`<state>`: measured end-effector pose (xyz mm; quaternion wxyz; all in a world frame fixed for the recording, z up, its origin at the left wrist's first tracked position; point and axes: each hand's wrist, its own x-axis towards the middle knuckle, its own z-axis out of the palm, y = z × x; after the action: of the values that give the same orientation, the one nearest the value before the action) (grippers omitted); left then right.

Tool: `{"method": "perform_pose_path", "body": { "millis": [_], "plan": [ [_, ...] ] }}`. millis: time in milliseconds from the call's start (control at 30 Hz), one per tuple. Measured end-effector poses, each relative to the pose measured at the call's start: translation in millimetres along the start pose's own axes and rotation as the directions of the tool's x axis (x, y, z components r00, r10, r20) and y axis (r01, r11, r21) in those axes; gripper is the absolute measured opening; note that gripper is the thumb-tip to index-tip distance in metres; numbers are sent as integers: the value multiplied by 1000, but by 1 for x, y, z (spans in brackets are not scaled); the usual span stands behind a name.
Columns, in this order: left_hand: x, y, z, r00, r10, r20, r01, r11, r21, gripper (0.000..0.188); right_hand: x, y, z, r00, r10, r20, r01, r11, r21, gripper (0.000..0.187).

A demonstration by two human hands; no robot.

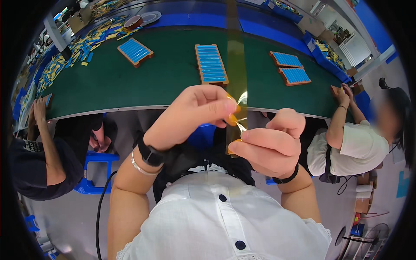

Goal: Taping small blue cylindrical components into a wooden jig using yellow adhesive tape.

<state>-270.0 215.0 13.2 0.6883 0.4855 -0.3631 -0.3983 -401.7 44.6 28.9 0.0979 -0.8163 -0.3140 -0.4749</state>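
Observation:
Both hands meet in front of my chest, over the table's near edge. My left hand pinches a small piece of shiny clear film between thumb and forefinger. The film's other end sits between the thumb and forefinger of my right hand. Amber-yellow patches show at the fingertips; whether they are finger covers or tape, I cannot tell. A long see-through amber strip runs from the top edge down behind the fingers. Past the hands, an orange-brown tray holds a row of blue-wrapped pieces.
On the green table lie another filled tray at left and two trays at right. Loose blue and yellow pieces are heaped far left. A blue bin stands far right. Co-workers sit on both sides, near a blue stool.

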Motion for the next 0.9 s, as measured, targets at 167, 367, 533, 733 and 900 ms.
{"method": "perform_pose_path", "body": {
  "millis": [167,367,533,733,900],
  "plan": [
    [61,18,-25,912,-320,-257,371,911,181,87,3,5,1,997,-52,51,46,994,103,33],
    [176,64,-87,975,-195,-105,158,944,-289,67,3,8,-2,998,-14,-57,25,982,185,44],
    [229,103,-108,998,-50,38,62,861,-505,26,-27,30,-2,971,239,-7,-233,951,201,42],
    [262,136,-170,979,181,-96,-202,929,-311,12,-35,70,37,845,517,137,-533,795,289,37],
    [259,126,-192,920,317,-230,-357,921,-157,9,-43,99,68,755,616,224,-654,688,313,32]
  ]
}}
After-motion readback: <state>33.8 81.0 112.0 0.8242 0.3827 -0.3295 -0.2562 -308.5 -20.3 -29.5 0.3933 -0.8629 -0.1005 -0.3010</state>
